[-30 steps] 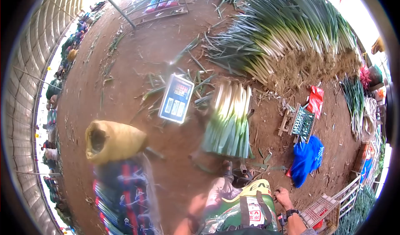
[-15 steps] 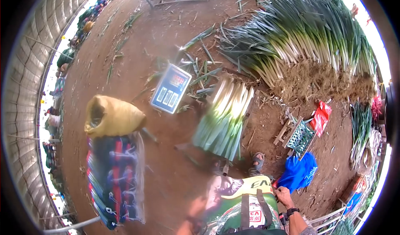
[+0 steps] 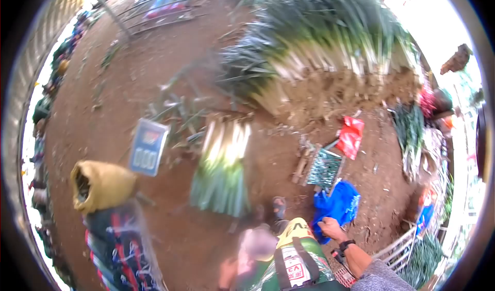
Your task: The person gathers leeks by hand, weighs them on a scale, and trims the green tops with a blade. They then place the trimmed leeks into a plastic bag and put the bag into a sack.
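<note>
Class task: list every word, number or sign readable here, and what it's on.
"V3": white label on the green apron; characters above it too blurred.
Yellow band on the apron: dark lettering, not surely readable.
Blue bag: white writing, unreadable.
Blue-and-white panel: markings too blurred.

Blue bag: crumpled, thin plastic look. Red bag: glossy plastic. Apron: shiny, plasticky. Ground: rough matt earth. Yellow sack: dull, fabric-like. Sleeve: matt cloth.
</note>
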`<move>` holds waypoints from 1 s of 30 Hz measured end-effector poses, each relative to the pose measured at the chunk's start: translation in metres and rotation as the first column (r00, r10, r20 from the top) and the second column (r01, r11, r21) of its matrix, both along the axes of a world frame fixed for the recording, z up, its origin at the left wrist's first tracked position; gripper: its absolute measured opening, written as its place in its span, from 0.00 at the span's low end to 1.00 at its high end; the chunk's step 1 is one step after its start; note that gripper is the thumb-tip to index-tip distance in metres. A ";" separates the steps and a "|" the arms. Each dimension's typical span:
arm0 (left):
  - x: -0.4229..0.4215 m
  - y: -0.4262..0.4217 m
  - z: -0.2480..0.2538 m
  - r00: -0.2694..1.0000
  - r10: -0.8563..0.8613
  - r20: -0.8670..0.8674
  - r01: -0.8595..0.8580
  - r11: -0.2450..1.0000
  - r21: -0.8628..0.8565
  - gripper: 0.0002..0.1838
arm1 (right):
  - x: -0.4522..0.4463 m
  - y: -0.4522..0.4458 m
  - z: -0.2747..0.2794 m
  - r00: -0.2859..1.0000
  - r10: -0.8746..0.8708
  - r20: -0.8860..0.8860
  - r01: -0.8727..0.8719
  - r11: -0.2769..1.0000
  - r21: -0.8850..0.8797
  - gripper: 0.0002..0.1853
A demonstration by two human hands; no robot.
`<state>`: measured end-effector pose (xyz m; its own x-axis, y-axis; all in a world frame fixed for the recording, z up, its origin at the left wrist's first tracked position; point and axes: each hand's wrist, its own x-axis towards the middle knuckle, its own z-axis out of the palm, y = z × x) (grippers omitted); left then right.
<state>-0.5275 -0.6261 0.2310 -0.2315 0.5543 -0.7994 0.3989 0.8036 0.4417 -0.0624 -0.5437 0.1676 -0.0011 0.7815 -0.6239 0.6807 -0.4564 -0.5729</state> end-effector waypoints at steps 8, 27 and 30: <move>-0.022 0.014 -0.068 0.999 0.030 0.029 -0.028 0.996 -0.083 0.28 | -0.012 0.002 -0.014 0.976 0.090 0.198 -0.113 0.988 0.108 0.07; -0.036 0.116 -0.102 0.956 -0.283 0.082 0.222 0.876 0.428 0.18 | 0.014 0.090 -0.032 0.926 0.250 0.285 -0.306 0.937 0.171 0.08; -0.011 0.134 -0.093 0.968 -0.251 0.021 0.225 0.898 0.377 0.18 | 0.024 0.144 -0.006 0.990 0.037 0.133 -0.041 0.999 0.026 0.12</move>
<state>-0.5389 -0.4920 0.1378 -0.0086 0.8443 -0.5358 0.5164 0.4626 0.7206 -0.0383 -0.4000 0.1613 0.0490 0.8001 -0.5979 0.7682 -0.4128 -0.4894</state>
